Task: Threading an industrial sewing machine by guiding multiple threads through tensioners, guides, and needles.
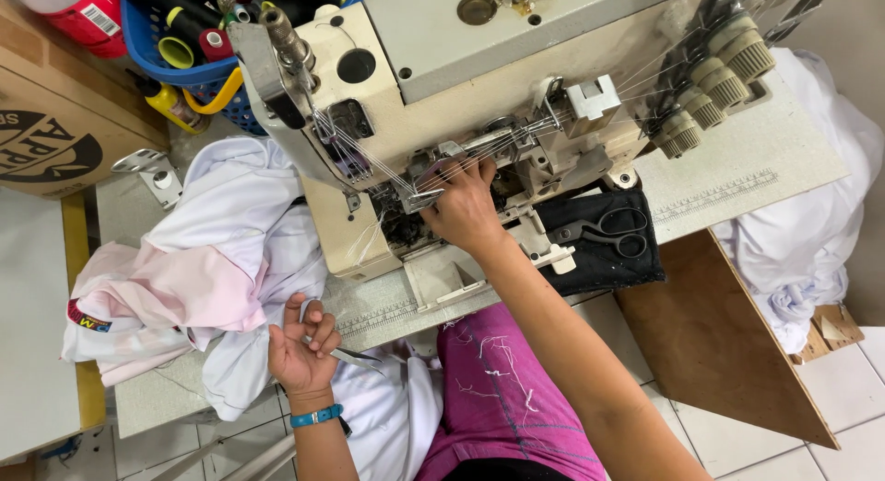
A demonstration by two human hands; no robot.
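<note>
The right hand [466,209] is up at the needle area of the sewing machine [479,103], its fingers bent onto the threads [479,149], which run as taut lines from the tension knobs [714,76] leftward across the machine's front. From this view I cannot tell whether those fingers actually pinch a thread. The left hand [300,347], nearer the body and well apart from the machine, is curled shut on small thread snips [355,356], blades pointing right, beside the white and pink cloth [212,260].

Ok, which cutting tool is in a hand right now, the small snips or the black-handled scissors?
The small snips, held in the left hand beside the white cloth. The black-handled scissors lie untouched on the dark mat right of the machine.
</note>
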